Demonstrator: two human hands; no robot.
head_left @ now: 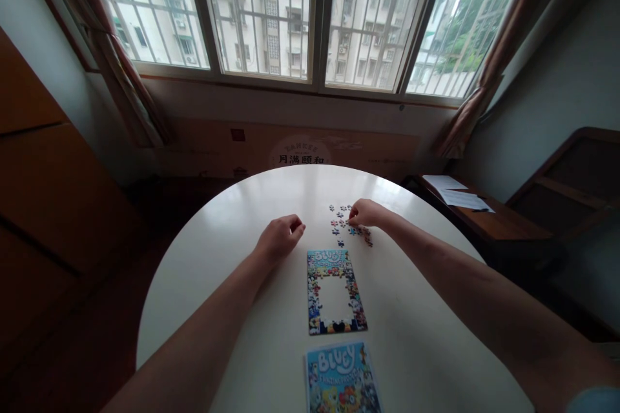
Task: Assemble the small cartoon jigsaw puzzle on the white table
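Note:
My right hand (369, 213) reaches over the loose jigsaw pieces (334, 224) on the far part of the white table. Its fingers are pinched at a puzzle piece (349, 222), mostly covered by the fingertips. To the left, my left hand (281, 237) rests on the tabletop with fingers curled in and thumb against them; no piece shows in it. Closer to me lies a partly assembled jigsaw puzzle (314, 300), its border joined around an open middle where white shows through. Several loose pieces sit partly beneath my right hand.
A picture sheet or box lid (339, 377) with "Bluey" lettering lies at the near side of the round table (203, 284). Papers (460, 199) and pens lie on a wooden surface at right. Barred windows (271, 13) and a long printed carton (378, 142) are beyond.

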